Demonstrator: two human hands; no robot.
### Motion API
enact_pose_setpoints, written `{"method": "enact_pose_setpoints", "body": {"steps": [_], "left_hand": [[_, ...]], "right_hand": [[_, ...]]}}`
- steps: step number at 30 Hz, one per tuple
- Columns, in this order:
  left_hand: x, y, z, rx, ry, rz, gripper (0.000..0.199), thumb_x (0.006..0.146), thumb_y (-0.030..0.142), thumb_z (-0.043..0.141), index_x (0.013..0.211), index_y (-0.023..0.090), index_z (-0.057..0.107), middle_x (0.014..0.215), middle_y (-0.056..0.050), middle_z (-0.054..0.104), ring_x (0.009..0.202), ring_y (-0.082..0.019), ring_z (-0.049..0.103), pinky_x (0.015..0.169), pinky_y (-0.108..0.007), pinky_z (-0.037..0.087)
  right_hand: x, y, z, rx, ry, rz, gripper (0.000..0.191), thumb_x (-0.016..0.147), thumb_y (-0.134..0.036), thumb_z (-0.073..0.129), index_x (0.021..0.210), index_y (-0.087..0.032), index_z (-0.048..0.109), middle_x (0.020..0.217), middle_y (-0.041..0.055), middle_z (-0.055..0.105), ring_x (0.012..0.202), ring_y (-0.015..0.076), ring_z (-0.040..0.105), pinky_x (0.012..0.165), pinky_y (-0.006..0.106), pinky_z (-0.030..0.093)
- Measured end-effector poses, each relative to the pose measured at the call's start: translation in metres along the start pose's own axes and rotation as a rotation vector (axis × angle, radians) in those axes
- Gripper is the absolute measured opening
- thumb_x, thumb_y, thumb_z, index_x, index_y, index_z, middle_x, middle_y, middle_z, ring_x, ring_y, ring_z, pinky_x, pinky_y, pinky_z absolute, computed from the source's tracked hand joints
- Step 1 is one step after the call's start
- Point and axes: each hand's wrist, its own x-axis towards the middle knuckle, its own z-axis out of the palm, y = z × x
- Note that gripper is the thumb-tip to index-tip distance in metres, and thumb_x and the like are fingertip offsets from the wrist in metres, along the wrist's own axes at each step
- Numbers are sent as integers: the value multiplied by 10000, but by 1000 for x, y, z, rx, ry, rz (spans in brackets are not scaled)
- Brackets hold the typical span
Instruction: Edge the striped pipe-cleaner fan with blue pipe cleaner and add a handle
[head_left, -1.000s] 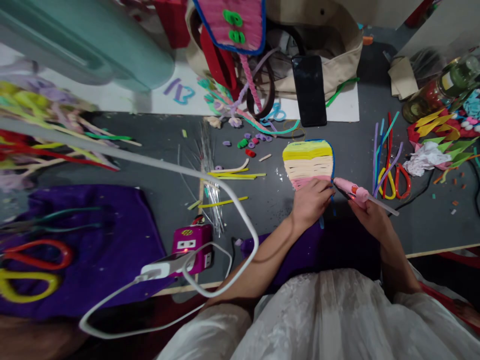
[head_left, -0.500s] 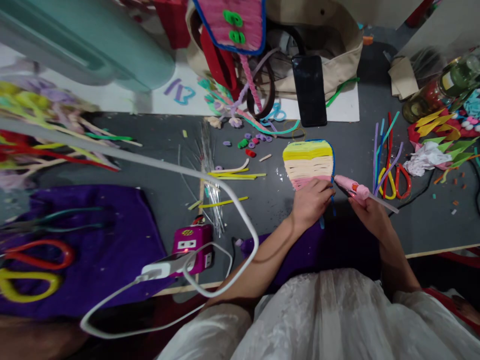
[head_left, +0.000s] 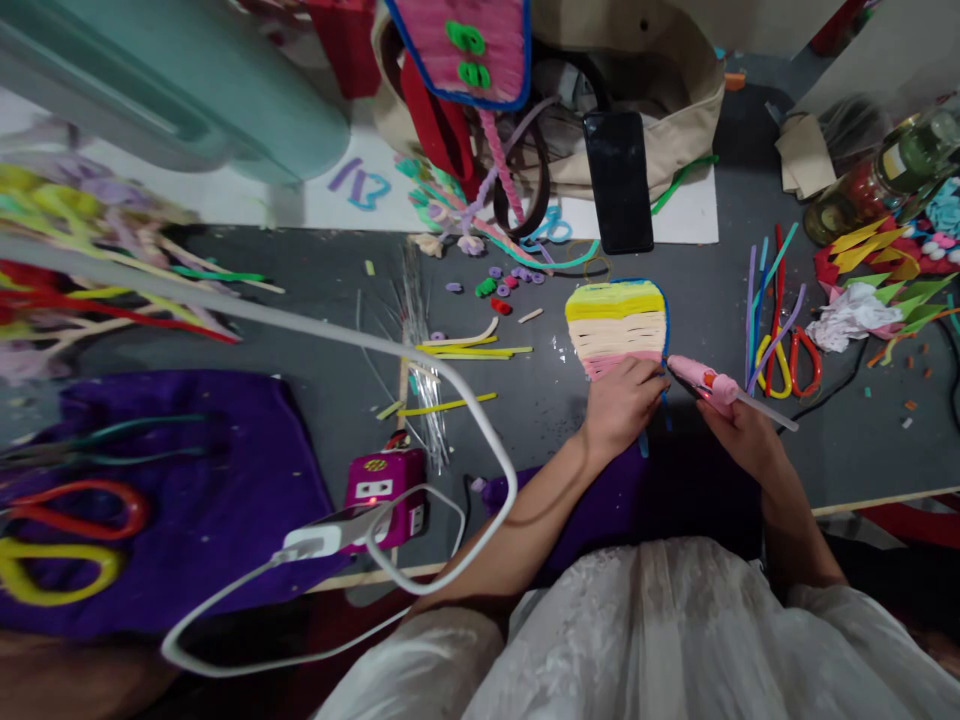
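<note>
A striped panel of pipe cleaners (head_left: 617, 325) in yellow, cream and pink lies on the dark table, its lower part covered by my left hand (head_left: 628, 400). Along the panel's right edge runs a blue pipe cleaner (head_left: 667, 318), whose loose end hangs below my fingers. My left fingers are closed on that blue strip at the edge, the exact pinch partly hidden. In my right hand (head_left: 739, 425) is a pink hot glue gun (head_left: 705, 378) with a clear glue stick out of its back. The gun's nozzle points left, at the blue edge beside my left fingertips.
Scissors (head_left: 806, 362) and loose pipe cleaners lie to the right. A phone (head_left: 619, 182) leans on a beige bag (head_left: 682, 110) behind. A white cable (head_left: 480, 425) arches on the left near a purple power strip (head_left: 382, 485). Purple cloth (head_left: 247, 470) lies far left.
The glue gun's nozzle has shifted slightly down along the blue edge. My left hand and the panel have stayed in place.
</note>
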Motion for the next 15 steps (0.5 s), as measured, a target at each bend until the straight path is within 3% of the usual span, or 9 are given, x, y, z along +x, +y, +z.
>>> {"method": "enact_pose_setpoints", "body": {"steps": [8, 12, 15], "left_hand": [[0, -1, 1, -26, -14, -15, 212, 962, 183, 565, 1074, 225, 740, 1088, -56, 721, 1014, -195, 628, 803, -318, 512], [0, -1, 1, -15, -8, -3, 207, 976, 200, 557, 1069, 222, 739, 1096, -58, 725, 1008, -196, 629, 805, -318, 505], [0, -1, 1, 2, 8, 5, 197, 979, 207, 559, 1057, 216, 739, 1078, -57, 729, 989, -193, 630, 773, -313, 494]], "right_hand": [[-1, 0, -1, 36, -55, -8, 430, 968, -325, 526, 1373, -203, 607, 1319, 109, 701, 1231, 287, 667, 1069, 444, 548], [-1, 2, -1, 21, -1, 35, 368, 939, -372, 562, 1245, -200, 671, 1157, 103, 757, 1076, 287, 724, 954, 441, 600], [-1, 5, -3, 102, 50, 101, 318, 902, -455, 614, 1066, -204, 720, 829, 65, 759, 781, 251, 723, 720, 384, 621]]}}
